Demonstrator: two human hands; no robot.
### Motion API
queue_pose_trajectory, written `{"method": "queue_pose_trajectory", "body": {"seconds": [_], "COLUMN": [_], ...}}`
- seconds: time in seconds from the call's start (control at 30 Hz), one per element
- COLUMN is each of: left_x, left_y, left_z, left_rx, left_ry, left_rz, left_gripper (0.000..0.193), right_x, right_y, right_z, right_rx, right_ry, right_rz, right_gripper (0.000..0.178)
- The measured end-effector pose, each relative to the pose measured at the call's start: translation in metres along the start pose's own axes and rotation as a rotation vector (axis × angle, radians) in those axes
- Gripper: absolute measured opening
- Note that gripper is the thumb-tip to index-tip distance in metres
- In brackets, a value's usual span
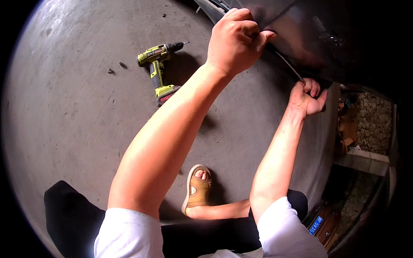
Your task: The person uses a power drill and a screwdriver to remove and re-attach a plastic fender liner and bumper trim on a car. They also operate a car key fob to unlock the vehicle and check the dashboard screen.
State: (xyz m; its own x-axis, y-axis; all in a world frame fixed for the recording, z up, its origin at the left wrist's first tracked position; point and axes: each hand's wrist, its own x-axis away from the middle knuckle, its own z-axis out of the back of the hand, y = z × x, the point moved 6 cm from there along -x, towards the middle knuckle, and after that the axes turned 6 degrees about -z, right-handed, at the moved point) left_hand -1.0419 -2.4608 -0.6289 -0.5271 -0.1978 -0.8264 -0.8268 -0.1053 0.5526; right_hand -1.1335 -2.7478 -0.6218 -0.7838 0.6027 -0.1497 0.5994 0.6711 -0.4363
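Observation:
A dark, glossy vehicle body panel fills the upper right. My left hand is closed in a fist against its lower edge, thumb pointing right; what lies inside the fingers is hidden. Along that edge a thin dark strip slants down from beside my left hand to my right hand. My right hand is turned palm up with its fingers curled over the strip's lower end, thumb out to the side.
On the grey concrete floor a yellow-green cordless drill lies left of my left forearm. Small dark fasteners lie farther left. My sandalled foot rests below. At right are a rough stone wall and a reddish-brown vehicle.

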Motion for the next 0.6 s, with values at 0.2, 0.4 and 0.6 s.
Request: {"method": "queue_pose_trajectory", "body": {"seconds": [0.2, 0.4, 0.6], "left_x": [-0.002, -0.003, 0.000], "left_y": [0.009, 0.009, 0.007], "left_z": [0.002, 0.003, 0.006], "left_rx": [-0.009, -0.017, 0.000], "left_ry": [-0.006, 0.011, 0.005], "left_rz": [0.022, -0.012, -0.034], "left_gripper": [0.029, 0.028, 0.027], "right_x": [-0.006, 0.002, 0.019], "right_y": [0.001, 0.003, 0.005], "right_z": [0.004, 0.001, 0.004], "right_rx": [-0.003, -0.018, -0.076], "right_ry": [0.015, 0.093, 0.140], "right_rz": [-0.054, 0.023, 0.080], "right_gripper": [0.039, 0.037, 0.033]}}
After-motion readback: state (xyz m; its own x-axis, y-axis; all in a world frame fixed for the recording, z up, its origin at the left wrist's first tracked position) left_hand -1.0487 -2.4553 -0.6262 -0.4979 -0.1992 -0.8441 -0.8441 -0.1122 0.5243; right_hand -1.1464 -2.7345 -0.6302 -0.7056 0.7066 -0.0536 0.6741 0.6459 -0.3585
